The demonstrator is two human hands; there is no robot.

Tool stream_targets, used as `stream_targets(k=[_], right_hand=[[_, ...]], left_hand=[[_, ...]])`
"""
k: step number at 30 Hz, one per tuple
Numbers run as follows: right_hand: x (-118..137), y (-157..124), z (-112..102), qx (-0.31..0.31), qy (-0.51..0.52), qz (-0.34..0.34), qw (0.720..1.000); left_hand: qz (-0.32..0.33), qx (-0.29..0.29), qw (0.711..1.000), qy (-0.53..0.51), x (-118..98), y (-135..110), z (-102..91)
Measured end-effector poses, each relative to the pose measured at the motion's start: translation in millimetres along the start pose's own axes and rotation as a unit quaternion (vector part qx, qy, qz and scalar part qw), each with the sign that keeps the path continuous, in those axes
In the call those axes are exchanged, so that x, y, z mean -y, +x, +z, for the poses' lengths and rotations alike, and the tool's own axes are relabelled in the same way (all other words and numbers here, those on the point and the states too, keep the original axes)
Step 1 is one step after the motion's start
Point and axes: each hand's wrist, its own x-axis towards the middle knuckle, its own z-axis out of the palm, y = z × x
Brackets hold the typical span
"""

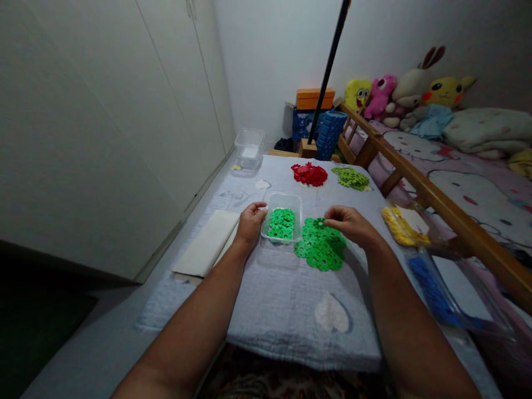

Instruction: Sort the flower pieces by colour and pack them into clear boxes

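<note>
A small clear plastic tub with several dark green flat toy pieces in it stands on a grey quilted mat. My left hand grips the tub's left side. Right of the tub lies a pile of dark green pieces. My right hand rests over that pile's top edge, its fingertips pinched on one green piece.
A red pile and a light green pile lie further back. An empty clear tub stands at the back left. Bags of yellow and blue pieces lie to the right, beside a wooden bed rail. A white pad lies left.
</note>
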Motion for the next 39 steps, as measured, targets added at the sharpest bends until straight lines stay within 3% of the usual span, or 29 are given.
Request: stream_targets(k=[3, 7, 13, 18, 22, 27, 31, 35, 39], right_hand=[[21, 12, 9, -0.007, 0.003, -0.044, 0.999], [53, 30, 32, 0.016, -0.142, -0.094, 0.985], [77, 42, 65, 0.067, -0.406, -0.068, 0.909], [76, 44, 79, 0.094, -0.476, -0.058, 0.872], [69, 41, 68, 0.046, -0.464, -0.059, 0.882], [43, 24, 23, -0.041, -0.402, -0.069, 0.912], [16, -1, -1, 0.012, -0.374, -0.051, 0.926], [-5, -21, 3, 0.088, -0.36, -0.017, 0.929], [-17, -26, 10, 0.085, -0.325, -0.023, 0.942]], left_hand=[[-0.004, 0.004, 1.0, -0.004, 1, 1, -0.5], [0.002, 0.004, 1.0, -0.003, 3, 3, -1.7], [0.002, 0.007, 1.0, -0.006, 2, 3, -1.2], [0.0, 0.002, 1.0, -0.011, 1, 3, -1.0], [0.0, 0.004, 1.0, -0.013, 1, 2, -0.8], [-0.003, 0.004, 1.0, -0.011, -1, 1, 0.4], [-0.002, -0.001, 1.0, -0.009, -2, 0, 1.2], [0.005, -0.006, 1.0, -0.004, -1, 0, 0.9], [0.009, -0.005, 1.0, 0.0, -1, 0, 0.7]])
